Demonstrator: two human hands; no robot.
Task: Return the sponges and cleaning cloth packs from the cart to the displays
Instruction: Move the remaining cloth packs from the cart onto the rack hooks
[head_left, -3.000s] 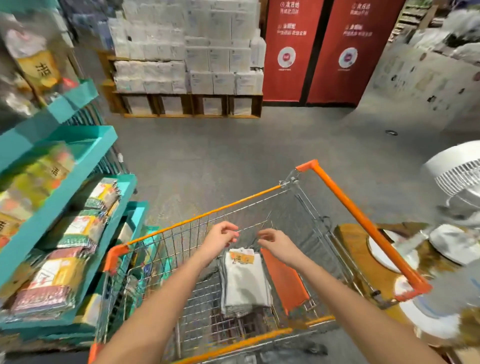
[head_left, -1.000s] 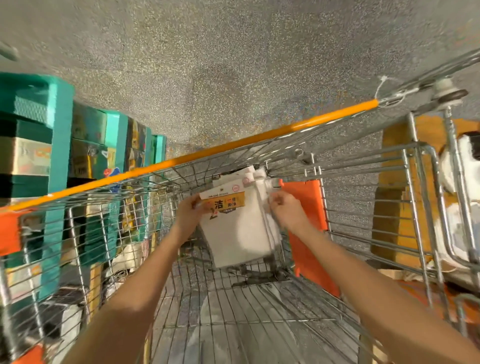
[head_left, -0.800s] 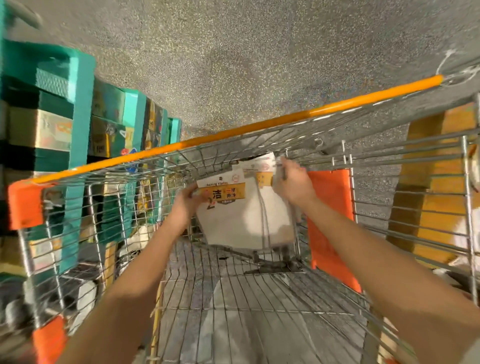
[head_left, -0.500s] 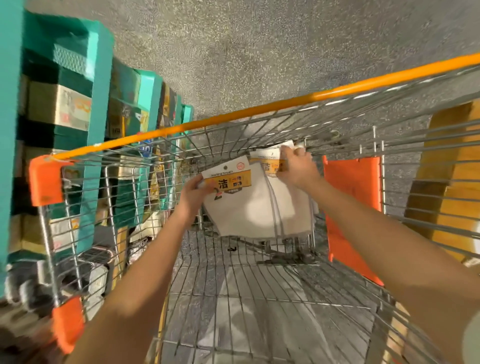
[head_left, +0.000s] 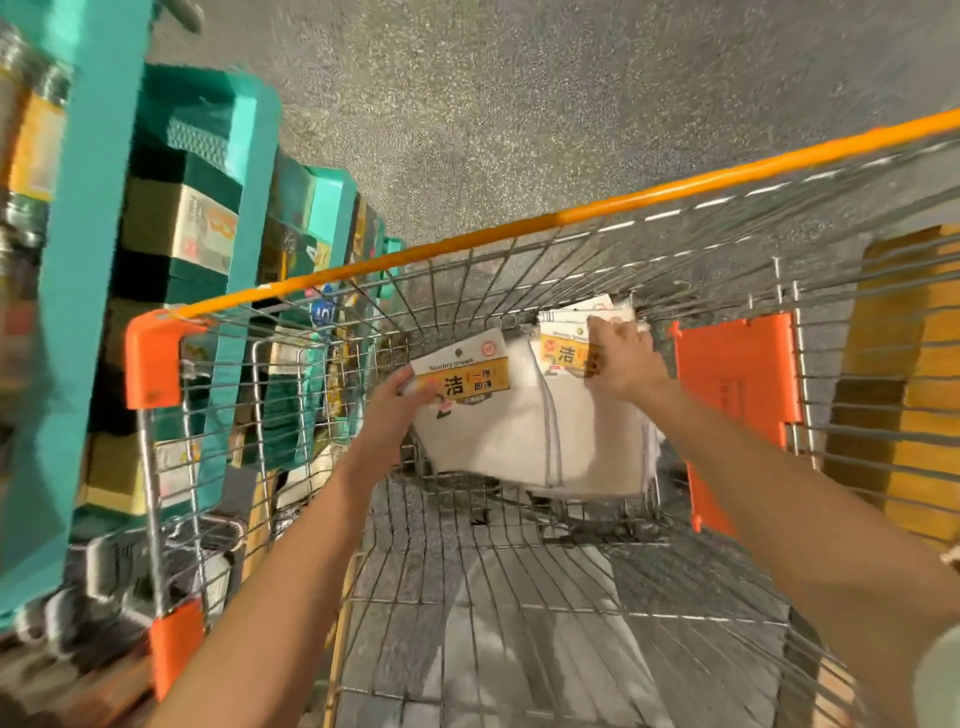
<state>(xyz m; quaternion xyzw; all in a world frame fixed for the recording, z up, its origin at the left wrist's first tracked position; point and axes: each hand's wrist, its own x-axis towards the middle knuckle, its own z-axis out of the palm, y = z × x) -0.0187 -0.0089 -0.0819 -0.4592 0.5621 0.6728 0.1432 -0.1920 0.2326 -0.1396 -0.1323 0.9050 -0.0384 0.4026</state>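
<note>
Down inside the cart, the left hand pinches the front cloth pack at the left corner of its card header. The thumb lies across the yellow label. The other fingers are tucked behind the card, so how far they curl cannot be told. The white folded cloth hangs below that pinch, clear of the wire floor.

Just to the right of those fingers, the right hand curls over the top of the rear cloth packs, closing on their headers. The back of the hand faces the camera, so its fingertips are hidden behind the cards. These packs stand upright against the cart's far wire wall, overlapped on their left edge by the front pack (how many there are in the bundle is hard to count, only layered edges show).

Beyond the right hand's knuckles, an orange flap hangs on the same far wall. Left of the left hand, through the cart's side mesh, stand teal shelves stocked with packaged goods, badly blurred. Their labels cannot be read. The speckled grey floor fills the top of the view. A wooden stand is cut off at the right edge, and both forearms run out of the bottom of the frame.
</note>
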